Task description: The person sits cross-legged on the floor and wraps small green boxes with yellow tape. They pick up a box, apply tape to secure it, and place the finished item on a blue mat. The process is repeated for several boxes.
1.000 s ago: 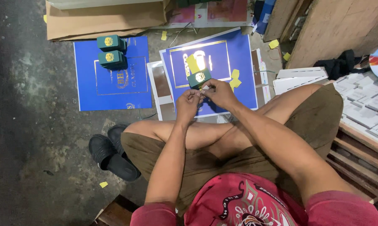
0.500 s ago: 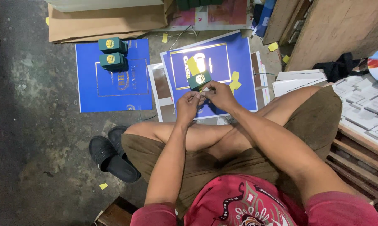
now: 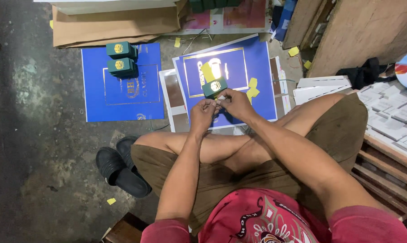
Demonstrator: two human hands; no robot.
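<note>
I sit on the floor with my legs crossed. My left hand and my right hand meet in front of my knees, both pinching a small dark green box with a gold emblem. The box hangs over a blue printed sheet with gold lettering. Yellow paper strips lie on that sheet beside my right hand. Two more green boxes stand stacked on a second blue sheet to the left.
Black sandals sit by my left knee. Brown cardboard lies at the back. White flat pieces are stacked on a wooden pallet at right, a wooden board leans behind, with a black cloth beside it.
My hands and the green box have stayed nearly in place, with only small finger movement at the box.
</note>
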